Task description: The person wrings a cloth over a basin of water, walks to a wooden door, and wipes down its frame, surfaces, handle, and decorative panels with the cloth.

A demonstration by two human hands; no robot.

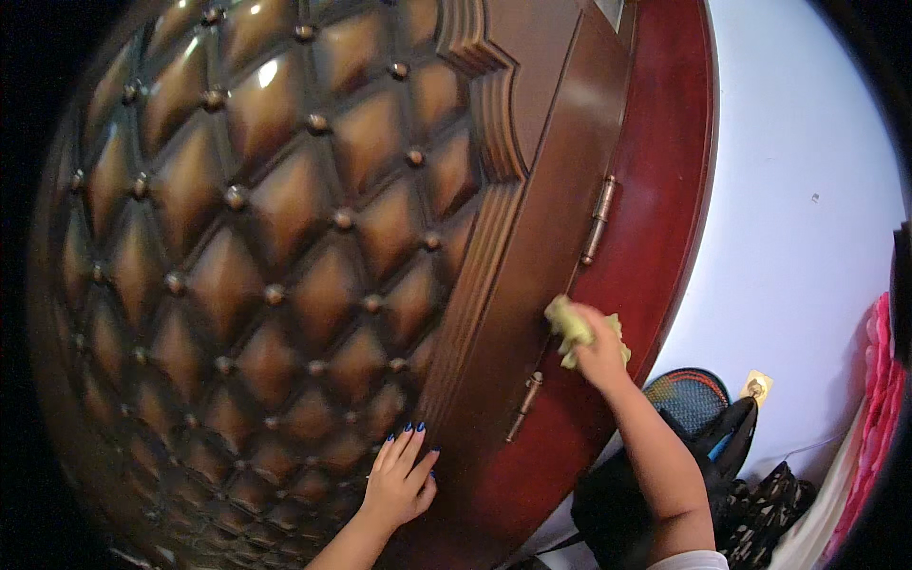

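Note:
A brown door [335, 271] with a raised diamond pattern and round studs fills the left and middle. My left hand [400, 474] lies on its lower part near the grooved moulding, fingers slightly spread, holding nothing. In my right hand [600, 349] is a crumpled yellow-green cloth [570, 324], slightly blurred, at the door's hinged edge beside the red door frame [662, 164]. The hand is between an upper metal hinge [599, 221] and a lower metal hinge [524, 406].
Right of the frame is a pale wall [784, 178]. Against it, low down, are a racket [687, 399], dark bags or cloth [620, 499] and a wall hook on a yellowish plate [756, 387]. Pink fabric [873, 399] hangs at the far right.

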